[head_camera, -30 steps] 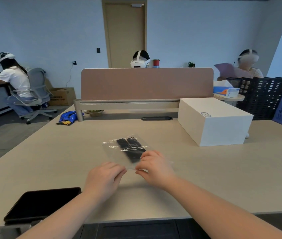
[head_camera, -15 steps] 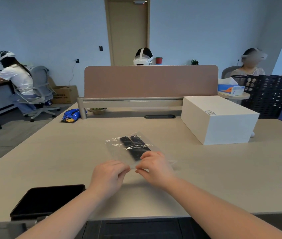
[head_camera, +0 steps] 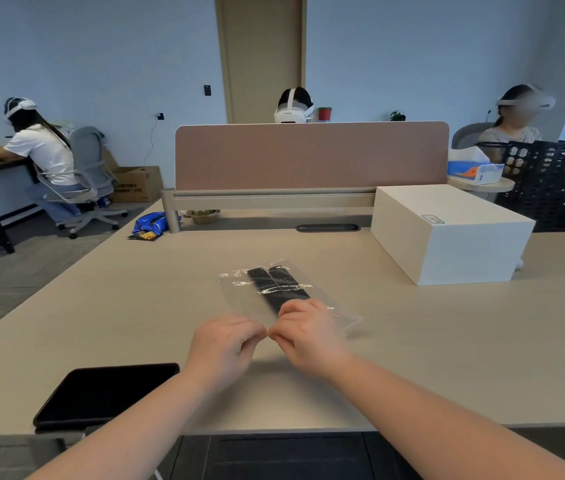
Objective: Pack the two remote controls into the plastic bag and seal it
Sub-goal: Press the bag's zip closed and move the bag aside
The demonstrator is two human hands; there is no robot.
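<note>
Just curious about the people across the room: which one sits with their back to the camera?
The person in the white shirt at far left, on the grey swivel chair; the other two face this way.

Left hand (head_camera: 225,344) and right hand (head_camera: 308,336) side by side, fingertips pinched (knuckles up), almost touching.

Evenly and softly lit, bright, daylight-cool on the walls. Faint soft shadow on the surface (head_camera: 412,341) under both hands. White glare streaks across the bag (head_camera: 239,299). Slight motion blur on the left hand (head_camera: 225,344) and right hand (head_camera: 308,337). Wide-angle bending at the edges, forearms stretched. Mild softness overall.
</note>
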